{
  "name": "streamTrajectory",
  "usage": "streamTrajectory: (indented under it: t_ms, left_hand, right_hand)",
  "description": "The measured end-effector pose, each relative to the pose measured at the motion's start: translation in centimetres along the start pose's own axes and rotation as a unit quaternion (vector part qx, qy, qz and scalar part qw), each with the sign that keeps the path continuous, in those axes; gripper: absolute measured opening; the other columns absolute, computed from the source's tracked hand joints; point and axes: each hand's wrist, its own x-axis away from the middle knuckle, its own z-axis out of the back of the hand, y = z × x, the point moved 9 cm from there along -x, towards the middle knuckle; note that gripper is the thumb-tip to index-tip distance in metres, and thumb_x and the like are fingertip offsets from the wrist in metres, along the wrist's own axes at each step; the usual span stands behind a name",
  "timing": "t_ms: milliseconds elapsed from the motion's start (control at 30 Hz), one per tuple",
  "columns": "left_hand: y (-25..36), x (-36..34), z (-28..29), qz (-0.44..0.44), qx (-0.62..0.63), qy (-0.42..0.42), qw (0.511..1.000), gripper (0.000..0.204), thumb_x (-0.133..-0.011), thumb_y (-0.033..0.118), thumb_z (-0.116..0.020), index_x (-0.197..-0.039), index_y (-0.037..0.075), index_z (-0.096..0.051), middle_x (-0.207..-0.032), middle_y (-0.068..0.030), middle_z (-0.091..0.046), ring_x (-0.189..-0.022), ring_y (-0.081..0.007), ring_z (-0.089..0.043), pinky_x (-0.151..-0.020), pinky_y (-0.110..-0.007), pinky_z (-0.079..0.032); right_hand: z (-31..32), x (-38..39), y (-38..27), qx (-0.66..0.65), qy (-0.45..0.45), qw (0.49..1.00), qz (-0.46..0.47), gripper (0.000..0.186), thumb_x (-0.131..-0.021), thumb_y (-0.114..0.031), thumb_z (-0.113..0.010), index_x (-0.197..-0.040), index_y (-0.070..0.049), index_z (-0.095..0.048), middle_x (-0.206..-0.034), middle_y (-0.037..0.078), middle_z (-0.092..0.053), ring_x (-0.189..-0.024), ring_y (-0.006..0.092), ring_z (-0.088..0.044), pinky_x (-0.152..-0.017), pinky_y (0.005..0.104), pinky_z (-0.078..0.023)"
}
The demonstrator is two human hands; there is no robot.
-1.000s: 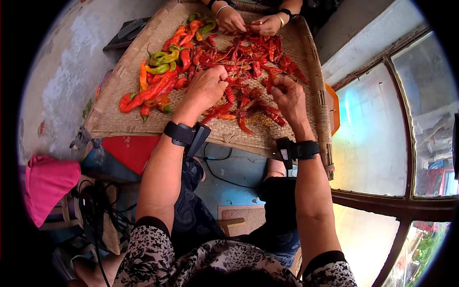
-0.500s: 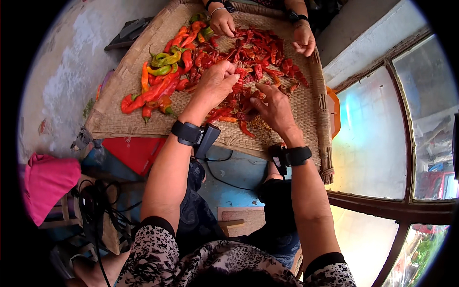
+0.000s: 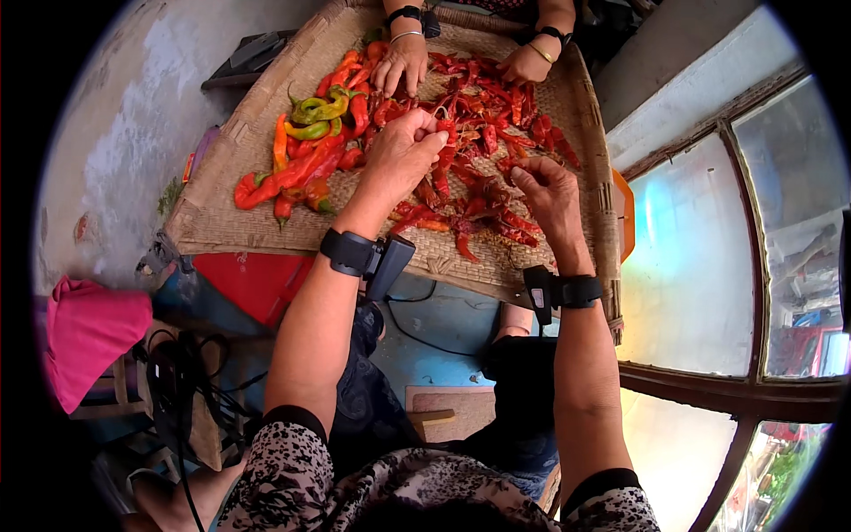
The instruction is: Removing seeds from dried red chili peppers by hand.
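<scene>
We had one broad woven tray (image 3: 222, 229) before us, and peppers lay across it, clock places taken from its middle. Fresh red peppers (image 3: 297, 177) lay toward eight o'clock, yellow-green peppers (image 3: 326, 111) between nine and ten, and a heap of dried red peppers (image 3: 490, 137) spread from the middle to three. Loose seeds (image 3: 503, 237) lay between four and five.

Our left hand (image 3: 403, 155), near the middle, was closed to a narrow pinch on a red pepper (image 3: 448, 130), its pale stem (image 3: 441, 112) pointing to twelve. Our right hand (image 3: 551, 191), toward four o'clock, had curled fingers with thumb and forefinger close together beside the dried peppers; we could not tell whether anything was between them.

Half a second earlier our right hand had been nearer the left; it had since moved out toward three o'clock, while the left stayed in nearly the same place. Across from us, a co-worker's one hand (image 3: 401, 66) had come down onto peppers at twelve, and the other hand (image 3: 526, 65) had left the tray's edge for the dried peppers at two.
</scene>
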Motion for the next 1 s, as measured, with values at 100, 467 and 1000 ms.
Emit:
streamTrajectory:
  t_ms: [100, 467, 1000]
  left_hand:
    - [-0.1, 0.1, -0.5, 0.018, 0.064, -0.019, 0.998, 0.017, -0.088, 0.019, -0.057, -0.089, 0.003, -0.055, -0.074, -0.0020, -0.057, -0.066, -0.0089, -0.055, -0.059, -0.024, -0.046]
    - [1.1, 0.3, -6.6, 0.050, 0.141, -0.108, 0.983, 0.014, -0.091, 0.019, -0.056, -0.092, 0.005, -0.055, -0.075, -0.0005, -0.058, -0.064, -0.0058, -0.056, -0.056, -0.019, -0.047]
    - [1.1, 0.9, -8.9, -0.063, -0.272, -0.140, 0.950, 0.029, -0.086, 0.012, -0.053, -0.114, 0.002, -0.052, -0.110, -0.0183, -0.058, -0.102, -0.0333, -0.056, -0.086, -0.039, -0.046]
  right_hand:
    - [0.9, 0.6, 0.8, -0.132, 0.004, 0.987, -0.092, 0.013, -0.089, -0.014, -0.059, -0.091, -0.002, -0.064, -0.078, 0.001, -0.063, -0.064, 0.0070, -0.055, -0.051, 0.0207, -0.043]
    - [9.1, 1.8, 5.5, -0.539, 0.241, 0.797, -0.129, 0.028, -0.091, -0.025, -0.057, -0.108, -0.002, -0.053, -0.088, 0.009, -0.063, -0.068, 0.0112, -0.058, -0.057, 0.0206, -0.046]
    - [9.3, 2.1, 5.6, -0.488, 0.230, 0.828, -0.154, 0.019, -0.091, -0.020, -0.058, -0.090, -0.001, -0.059, -0.076, 0.000, -0.058, -0.061, 0.0053, -0.050, -0.051, 0.0184, -0.040]
